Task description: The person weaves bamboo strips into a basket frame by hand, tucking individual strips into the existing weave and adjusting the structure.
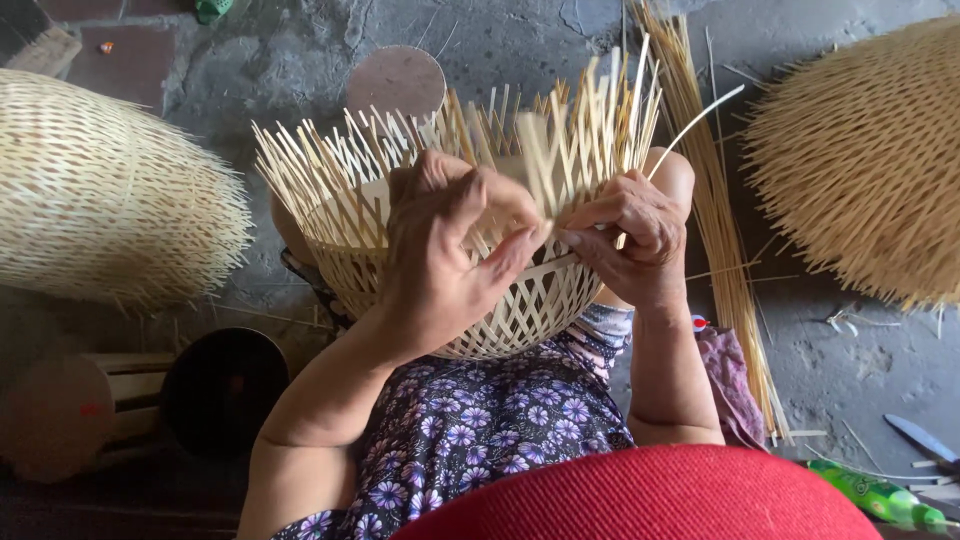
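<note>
Half-woven bamboo basket (500, 300) sits on the lap, mouth tipped toward the far side, loose strip ends fanning up & away. Left hand (445, 255) curls over the near rim, thumb and fingers pinched on a strip at the rim's middle. Right hand (635, 240) just beside it, to the right, fingers closed on an upright strip (545, 165) whose long axis runs near-to-far; both hands about equally close, fingertips nearly touching. Can't see anything inside the basket. Finished woven baskets lie far left (100, 190) & far right (870, 150); bundle of bamboo strips (725, 250) on the floor at right.
</note>
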